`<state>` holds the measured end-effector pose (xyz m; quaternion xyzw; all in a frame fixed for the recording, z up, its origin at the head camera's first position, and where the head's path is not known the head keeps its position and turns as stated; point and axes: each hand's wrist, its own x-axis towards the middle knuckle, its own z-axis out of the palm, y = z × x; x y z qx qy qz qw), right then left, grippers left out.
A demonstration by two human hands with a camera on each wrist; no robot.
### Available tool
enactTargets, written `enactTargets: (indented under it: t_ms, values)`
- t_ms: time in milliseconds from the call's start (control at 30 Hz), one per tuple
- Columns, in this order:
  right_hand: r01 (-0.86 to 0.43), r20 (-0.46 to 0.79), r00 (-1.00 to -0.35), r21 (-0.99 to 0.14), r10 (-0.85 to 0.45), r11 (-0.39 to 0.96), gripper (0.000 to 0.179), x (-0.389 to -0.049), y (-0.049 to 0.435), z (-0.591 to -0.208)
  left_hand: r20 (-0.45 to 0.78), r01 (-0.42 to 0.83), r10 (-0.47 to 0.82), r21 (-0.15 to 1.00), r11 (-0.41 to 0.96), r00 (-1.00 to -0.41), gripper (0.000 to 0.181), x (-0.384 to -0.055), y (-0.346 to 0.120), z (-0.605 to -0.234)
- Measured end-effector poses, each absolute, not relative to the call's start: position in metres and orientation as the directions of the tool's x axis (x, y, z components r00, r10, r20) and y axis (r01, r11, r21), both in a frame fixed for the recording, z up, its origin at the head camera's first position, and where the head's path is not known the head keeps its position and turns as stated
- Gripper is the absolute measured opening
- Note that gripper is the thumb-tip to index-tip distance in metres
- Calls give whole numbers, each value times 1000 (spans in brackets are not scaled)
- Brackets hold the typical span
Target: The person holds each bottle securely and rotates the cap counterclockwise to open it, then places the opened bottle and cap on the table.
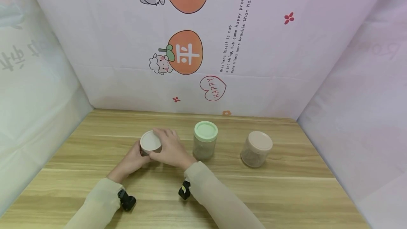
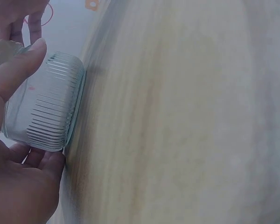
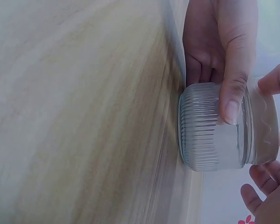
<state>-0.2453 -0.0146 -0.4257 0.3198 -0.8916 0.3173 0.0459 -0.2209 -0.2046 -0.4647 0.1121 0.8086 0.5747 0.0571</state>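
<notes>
Gripped a ribbed glass jar [image 3: 203, 147] round its side with the left hand [image 1: 133, 161], thumb laid along the glass and fingers curled towards the back. Held the pale lid [image 1: 150, 140] with the right hand [image 1: 171, 149], thumb at the near edge and fingers over the far one. Had both hands partly closed — the left only as wide as the glass, the right only as wide as the lid. Saw the lid over the jar's mouth, with a narrow band of clear glass below its rim; could not tell how firmly seated. Set upright, base down at the wooden table [image 1: 286, 193], left of the middle and towards the back.

Counted two more jars to the right, both upright with lids on. Found first a jar with a mint-green lid [image 1: 205, 140], near the right wrist; then, well apart from the hands, a squat jar with a beige lid [image 1: 256, 149]. Wore long cream sleeves [image 1: 219, 193], with a small black device [image 1: 126, 200] at the left cuff and another at the right. Faced a white printed cloth [image 1: 254, 45] behind the table — decorated with orange fruit, small cartoon animals, red flowers and a heart marked "HAPPY", turned sideways.
</notes>
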Motion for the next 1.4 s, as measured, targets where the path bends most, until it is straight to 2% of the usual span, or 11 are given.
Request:
enactTargets:
  t_ms: [300, 800, 1400]
  values:
    - [-617, 311, -782, -517, -541, 594, 81, -246, -17, -429, 59, 144, 264, 938, 314, -963, 82, -221, -204, -464]
    - [-570, 297, -822, -437, -486, 696, 85, -246, -28, -427, 108, 193, 275, 932, 305, -955, 80, -225, -204, -468]
    - [-577, 297, -817, -441, -495, 688, 81, -248, -28, -425, 34, 119, 257, 940, 321, -966, 86, -224, -204, -467]
